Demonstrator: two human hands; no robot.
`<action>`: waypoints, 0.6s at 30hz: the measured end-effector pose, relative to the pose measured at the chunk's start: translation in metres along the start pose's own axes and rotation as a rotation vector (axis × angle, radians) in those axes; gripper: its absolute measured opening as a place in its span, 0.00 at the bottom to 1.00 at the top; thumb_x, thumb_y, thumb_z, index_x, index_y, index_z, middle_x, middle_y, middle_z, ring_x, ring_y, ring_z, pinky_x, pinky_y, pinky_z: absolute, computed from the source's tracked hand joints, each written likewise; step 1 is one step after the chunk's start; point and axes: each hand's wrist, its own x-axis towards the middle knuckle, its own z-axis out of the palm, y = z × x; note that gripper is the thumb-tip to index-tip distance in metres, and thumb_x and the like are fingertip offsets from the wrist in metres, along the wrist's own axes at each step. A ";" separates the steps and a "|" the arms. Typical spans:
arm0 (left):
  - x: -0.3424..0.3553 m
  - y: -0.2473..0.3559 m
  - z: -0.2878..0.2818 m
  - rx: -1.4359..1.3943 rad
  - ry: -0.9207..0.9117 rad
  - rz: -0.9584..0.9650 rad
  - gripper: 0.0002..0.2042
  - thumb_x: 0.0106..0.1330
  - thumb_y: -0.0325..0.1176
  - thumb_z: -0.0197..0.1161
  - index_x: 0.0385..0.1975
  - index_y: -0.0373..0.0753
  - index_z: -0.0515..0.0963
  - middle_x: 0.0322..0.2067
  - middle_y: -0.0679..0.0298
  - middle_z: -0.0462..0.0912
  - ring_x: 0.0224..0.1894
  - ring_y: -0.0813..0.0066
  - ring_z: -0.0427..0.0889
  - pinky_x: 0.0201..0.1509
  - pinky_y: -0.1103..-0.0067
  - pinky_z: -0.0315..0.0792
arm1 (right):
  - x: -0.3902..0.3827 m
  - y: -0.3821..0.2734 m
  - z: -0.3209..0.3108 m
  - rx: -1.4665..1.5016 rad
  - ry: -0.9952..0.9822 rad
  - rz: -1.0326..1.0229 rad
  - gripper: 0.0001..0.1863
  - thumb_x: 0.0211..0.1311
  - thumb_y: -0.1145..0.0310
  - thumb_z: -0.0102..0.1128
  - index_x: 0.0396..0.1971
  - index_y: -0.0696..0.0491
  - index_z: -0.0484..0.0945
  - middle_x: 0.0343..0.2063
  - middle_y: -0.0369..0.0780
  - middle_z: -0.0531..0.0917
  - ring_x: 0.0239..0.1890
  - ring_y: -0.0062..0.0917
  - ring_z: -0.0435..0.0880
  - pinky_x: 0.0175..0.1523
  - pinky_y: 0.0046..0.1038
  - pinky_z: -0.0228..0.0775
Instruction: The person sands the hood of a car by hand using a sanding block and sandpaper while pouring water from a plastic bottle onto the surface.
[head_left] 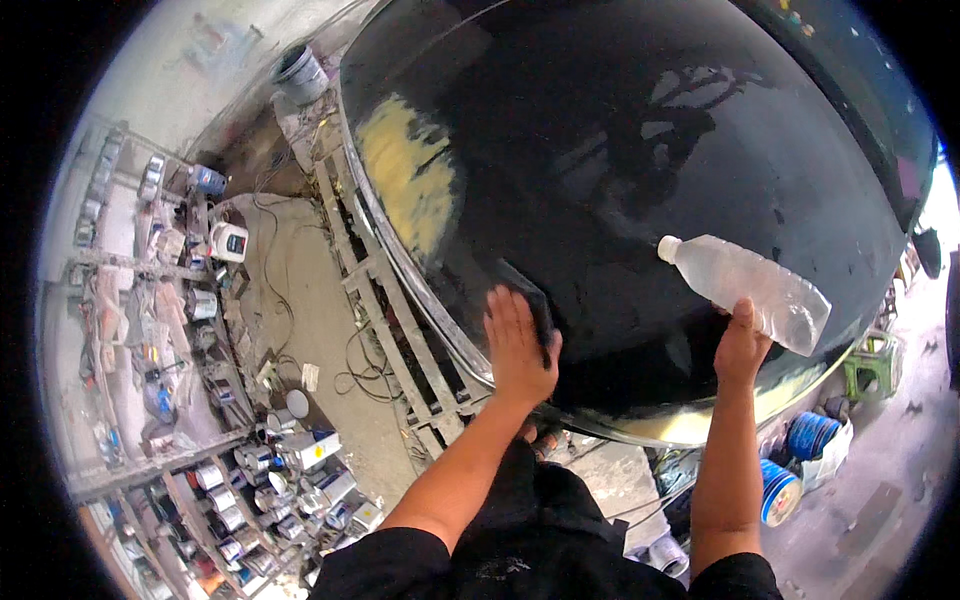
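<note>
Head view: left hand, fingers together holding a flat dark pad, seems to wet-rub the shiny black panel, right hand pinching a clear plastic bottle, so push evenly next.

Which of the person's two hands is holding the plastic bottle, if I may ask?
The right hand: it holds the white-capped bottle, whereas the left hand rests on a dark, flat pad against the black panel.

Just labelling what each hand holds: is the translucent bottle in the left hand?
No, the right hand holds the bottle, while the left hand lies on a dark pad.
</note>
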 end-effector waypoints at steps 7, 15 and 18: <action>0.137 -0.031 -0.021 -0.250 0.097 -0.121 0.30 0.74 0.50 0.46 0.66 0.32 0.59 0.68 0.48 0.59 0.67 0.48 0.61 0.70 0.54 0.53 | 0.047 0.023 0.005 0.066 -0.166 -0.025 0.24 0.67 0.62 0.59 0.59 0.56 0.66 0.47 0.41 0.78 0.44 0.29 0.78 0.47 0.31 0.72; 0.124 -0.019 -0.090 -1.860 0.181 -0.221 0.33 0.68 0.60 0.52 0.64 0.41 0.62 0.62 0.59 0.70 0.66 0.59 0.66 0.68 0.53 0.58 | 0.057 0.034 -0.005 0.271 -0.342 0.046 0.29 0.63 0.64 0.59 0.62 0.55 0.63 0.55 0.42 0.73 0.57 0.33 0.72 0.57 0.36 0.68; 0.114 0.017 -0.085 -1.904 0.174 -0.187 0.27 0.70 0.49 0.56 0.63 0.41 0.63 0.60 0.59 0.71 0.65 0.58 0.68 0.67 0.54 0.61 | 0.059 0.020 0.007 0.328 -0.281 0.112 0.22 0.64 0.66 0.57 0.57 0.56 0.68 0.48 0.43 0.77 0.48 0.31 0.77 0.50 0.33 0.70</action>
